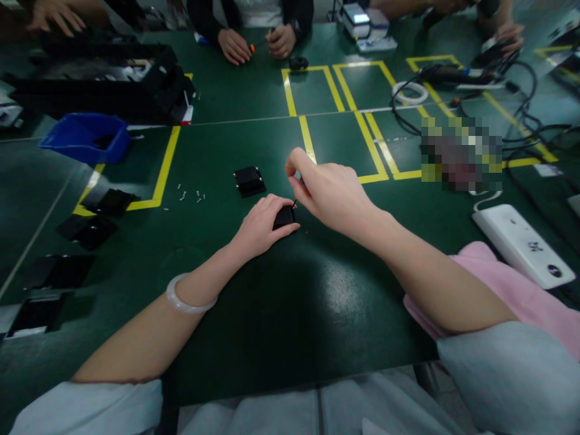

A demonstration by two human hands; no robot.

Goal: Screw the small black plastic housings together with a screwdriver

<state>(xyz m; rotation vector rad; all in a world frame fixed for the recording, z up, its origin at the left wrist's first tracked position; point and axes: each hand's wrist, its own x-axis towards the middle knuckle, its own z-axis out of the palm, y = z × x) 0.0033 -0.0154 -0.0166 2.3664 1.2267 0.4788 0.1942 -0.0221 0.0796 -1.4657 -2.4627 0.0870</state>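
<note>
My left hand (259,228) is closed around a small black block (283,217) on the green table, thumb on the near side and fingers on the far side. Above its right end, my right hand (338,192) is pinched with the wrist bent. A thin dark shaft (294,204), apparently a small screwdriver, runs down from those fingers to the block; its handle is hidden in my hand. Just beyond my left hand lies a similar black part (249,180) with small bright screw ends at its edges. Several tiny screws (198,197) are scattered to the left.
A blue bin (86,138) and a large black tray (104,84) stand left, with several black parts (88,229) nearer. To the right are a white power strip (523,244), pink cloth (480,266) and cables (534,115). Co-workers' hands (233,47) work across the table.
</note>
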